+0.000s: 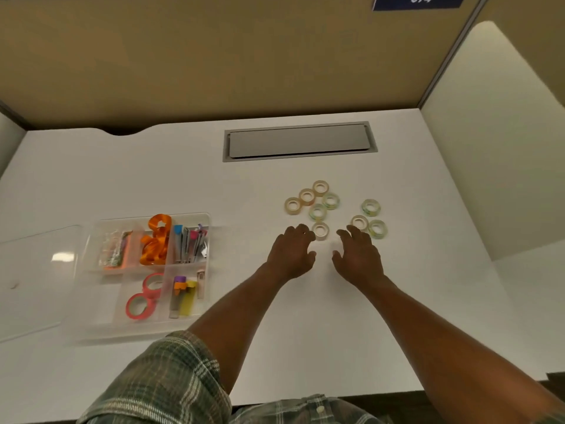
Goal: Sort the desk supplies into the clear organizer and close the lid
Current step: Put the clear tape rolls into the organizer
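Several small pale tape rolls lie scattered on the white desk, right of centre. My left hand hovers with loosely spread fingers, its fingertips just left of the nearest roll. My right hand reaches forward with fingers spread, its fingertips at a roll on the right. Neither hand holds anything. The clear organizer stands at the left with orange ribbon, pink tape rolls, clips and sticky tabs in its compartments. Its clear lid lies flat to the left of it.
A grey cable hatch is set into the desk behind the rolls. Tan partition walls close off the back, and a white panel stands at the right. The desk's front edge runs near my plaid sleeves.
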Available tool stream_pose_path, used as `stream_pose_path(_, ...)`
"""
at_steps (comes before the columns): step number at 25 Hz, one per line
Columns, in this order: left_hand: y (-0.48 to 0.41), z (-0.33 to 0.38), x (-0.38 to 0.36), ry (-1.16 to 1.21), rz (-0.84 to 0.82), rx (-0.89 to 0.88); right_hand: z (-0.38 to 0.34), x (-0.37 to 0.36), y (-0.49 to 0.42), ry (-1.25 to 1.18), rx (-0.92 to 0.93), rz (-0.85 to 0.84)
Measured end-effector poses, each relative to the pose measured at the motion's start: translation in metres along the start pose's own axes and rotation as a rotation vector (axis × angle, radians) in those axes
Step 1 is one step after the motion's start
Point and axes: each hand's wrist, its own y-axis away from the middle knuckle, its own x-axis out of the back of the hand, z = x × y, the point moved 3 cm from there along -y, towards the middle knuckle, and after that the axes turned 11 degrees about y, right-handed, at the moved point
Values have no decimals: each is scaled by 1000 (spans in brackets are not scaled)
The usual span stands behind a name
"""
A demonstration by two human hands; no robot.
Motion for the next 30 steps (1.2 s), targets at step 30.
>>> stream_pose_path(30,1,-17,-4,163,31,184,-10,-7,-14,-502,-120,-20)
